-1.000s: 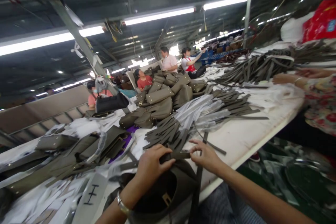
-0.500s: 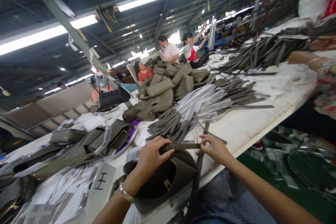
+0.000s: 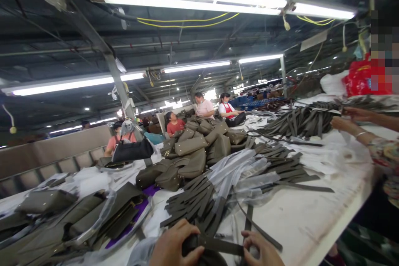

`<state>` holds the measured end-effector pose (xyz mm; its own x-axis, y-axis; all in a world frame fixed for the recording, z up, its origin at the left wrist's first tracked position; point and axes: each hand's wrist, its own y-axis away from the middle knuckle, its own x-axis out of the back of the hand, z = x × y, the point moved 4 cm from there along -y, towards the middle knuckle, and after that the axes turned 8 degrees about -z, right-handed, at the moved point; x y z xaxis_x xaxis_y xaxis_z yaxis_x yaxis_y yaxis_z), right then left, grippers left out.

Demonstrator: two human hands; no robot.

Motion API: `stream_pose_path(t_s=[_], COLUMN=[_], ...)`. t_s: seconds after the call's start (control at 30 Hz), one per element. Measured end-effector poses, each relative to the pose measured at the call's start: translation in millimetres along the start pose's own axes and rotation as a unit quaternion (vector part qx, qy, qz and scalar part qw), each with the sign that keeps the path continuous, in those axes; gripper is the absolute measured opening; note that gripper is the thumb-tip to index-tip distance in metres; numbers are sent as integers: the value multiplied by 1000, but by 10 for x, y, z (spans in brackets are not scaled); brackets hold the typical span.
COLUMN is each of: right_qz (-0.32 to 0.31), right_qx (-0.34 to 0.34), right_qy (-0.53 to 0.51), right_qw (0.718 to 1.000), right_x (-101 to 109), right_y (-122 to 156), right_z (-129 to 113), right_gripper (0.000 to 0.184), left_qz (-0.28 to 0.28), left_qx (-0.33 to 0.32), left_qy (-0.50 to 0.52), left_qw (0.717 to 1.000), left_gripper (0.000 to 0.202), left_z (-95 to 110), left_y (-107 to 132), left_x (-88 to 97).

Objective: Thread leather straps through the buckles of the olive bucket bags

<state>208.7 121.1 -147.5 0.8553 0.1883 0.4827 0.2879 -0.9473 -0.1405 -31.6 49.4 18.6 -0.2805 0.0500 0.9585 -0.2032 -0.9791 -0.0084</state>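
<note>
My left hand [image 3: 173, 246] sits at the bottom edge with its fingers curled round the left end of a dark olive strap [image 3: 218, 245]. My right hand [image 3: 262, 249] pinches the same strap at its right end. The strap runs level between the two hands. Only the top of a dark olive bag [image 3: 215, 259] shows under the strap; the rest is cut off by the frame edge. Just beyond my hands lies a fan of loose olive straps [image 3: 196, 205] on the white table [image 3: 299, 220].
A heap of olive bags [image 3: 193, 153] fills the table's middle, with plastic-wrapped pieces [image 3: 93, 216] at left. A co-worker's hands [image 3: 346, 118] handle a strap pile [image 3: 299, 120] at right. Several people work at the far end. The table edge [image 3: 343, 224] runs at right.
The view has tilted upward, so my hands and the bag dropped to the bottom edge. Both hands keep their hold on the strap. More ceiling and lights show.
</note>
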Motion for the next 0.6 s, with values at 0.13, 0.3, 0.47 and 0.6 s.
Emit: stream_pose_path(t_s=[0.13, 0.3, 0.47, 0.6], right_qz=[28, 60, -54, -85], right_qx=[33, 159, 218, 186], right_qy=[20, 63, 22, -41], right_qw=[999, 983, 974, 978], right_x=[57, 18, -158, -177], right_y=[21, 24, 26, 55], right_z=[-25, -435, -921, -1117], right_gripper=[22, 38, 30, 23], left_qz=[-15, -22, -11, -33], left_qx=[-11, -35, -36, -2], left_qy=[4, 24, 95, 165], left_qw=[1000, 999, 995, 986], left_gripper=[21, 23, 24, 20], left_z=[-4, -61, -114, -111], left_y=[24, 35, 64, 95], left_x=[10, -10, 43, 97])
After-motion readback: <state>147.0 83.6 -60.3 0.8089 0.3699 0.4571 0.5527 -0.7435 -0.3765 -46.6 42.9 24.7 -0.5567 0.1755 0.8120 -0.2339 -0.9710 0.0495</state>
